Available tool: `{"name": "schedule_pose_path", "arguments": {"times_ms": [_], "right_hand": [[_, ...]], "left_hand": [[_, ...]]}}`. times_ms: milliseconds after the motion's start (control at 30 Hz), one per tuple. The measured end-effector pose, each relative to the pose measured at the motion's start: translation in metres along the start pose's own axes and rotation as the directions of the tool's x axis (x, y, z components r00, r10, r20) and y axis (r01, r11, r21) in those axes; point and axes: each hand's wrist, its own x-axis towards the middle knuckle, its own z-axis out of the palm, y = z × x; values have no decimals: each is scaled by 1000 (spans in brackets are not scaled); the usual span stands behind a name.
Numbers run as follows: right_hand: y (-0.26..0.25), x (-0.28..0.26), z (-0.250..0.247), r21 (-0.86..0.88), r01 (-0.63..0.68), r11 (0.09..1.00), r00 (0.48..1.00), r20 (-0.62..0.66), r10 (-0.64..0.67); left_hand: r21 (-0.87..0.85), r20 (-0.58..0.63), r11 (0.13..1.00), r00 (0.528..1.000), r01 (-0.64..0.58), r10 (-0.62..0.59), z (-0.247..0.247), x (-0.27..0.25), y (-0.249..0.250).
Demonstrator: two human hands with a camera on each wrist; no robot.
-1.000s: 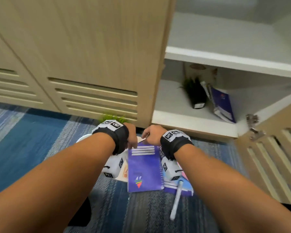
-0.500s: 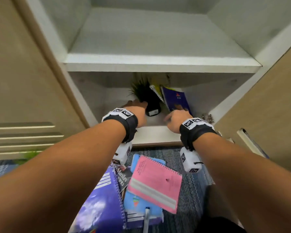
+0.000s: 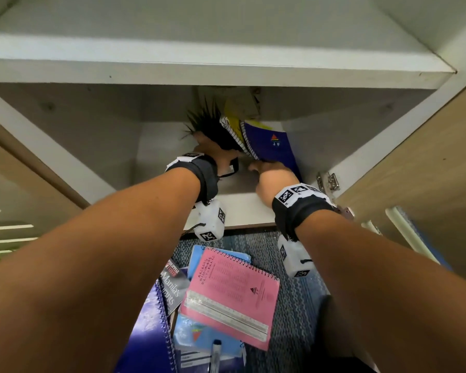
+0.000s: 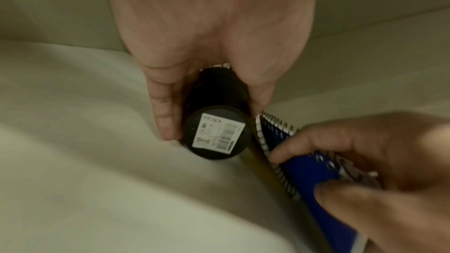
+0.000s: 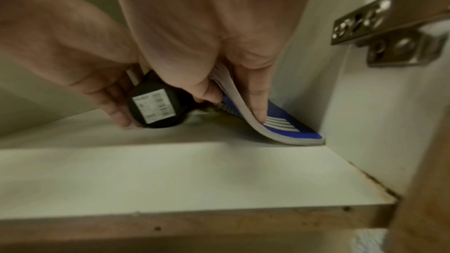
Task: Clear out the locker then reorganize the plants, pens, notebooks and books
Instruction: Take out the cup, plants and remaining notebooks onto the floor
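The left hand (image 4: 194, 76) wraps around the black pot (image 4: 216, 120) of a toppled little plant, lying on the locker's lower shelf (image 5: 170, 170). The right hand (image 5: 207, 45) pinches the blue notebook (image 5: 280, 122), which leans against the side wall right beside the pot. The pot looks light, hard and smooth, so holding it around the middle seems best. The notebook bends easily; gripping near its wire spine should keep it from flopping. Half a second ago both hands were only reaching in; now they hold these things.
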Motion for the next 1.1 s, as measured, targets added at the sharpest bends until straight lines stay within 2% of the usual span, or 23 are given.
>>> {"name": "schedule_pose_path", "arguments": {"times_ms": [133, 233, 300, 433, 600, 767, 900, 1000, 1100], "right_hand": [[3, -32, 2, -74, 75, 994, 986, -146, -85], [-6, -63, 3, -138, 88, 987, 976, -188, -113], [-12, -80, 7, -173, 93, 981, 970, -207, -128], [-36, -125, 20, -201, 118, 973, 944, -281, -172], [-73, -178, 46, -197, 284, 939, 880, -336, -336], [-108, -215, 93, -329, 443, 834, 840, -173, -515], [-114, -228, 145, -420, 525, 740, 823, 28, -568], [-112, -229, 180, -439, 551, 710, 833, 231, -503], [-107, -224, 198, -433, 547, 716, 836, 307, -454]], "left_hand": [[21, 50, 995, 994, 95, -96, -23, -24, -15], [73, 158, 989, 977, 130, -140, -48, -56, -35], [96, 178, 984, 970, 149, -164, -60, -74, -49], [7, 63, 997, 995, 81, -81, -84, -126, -79], [9, 26, 1000, 1000, -15, 15, -121, -193, -115], [-12, -65, 999, 997, -44, 43, -155, -251, -171], [-55, -120, 997, 992, -57, 50, -160, -286, -227], [-47, -145, 999, 989, 22, -29, -164, -309, -277], [117, -225, 976, 962, 186, -156, -169, -331, -315]]}}
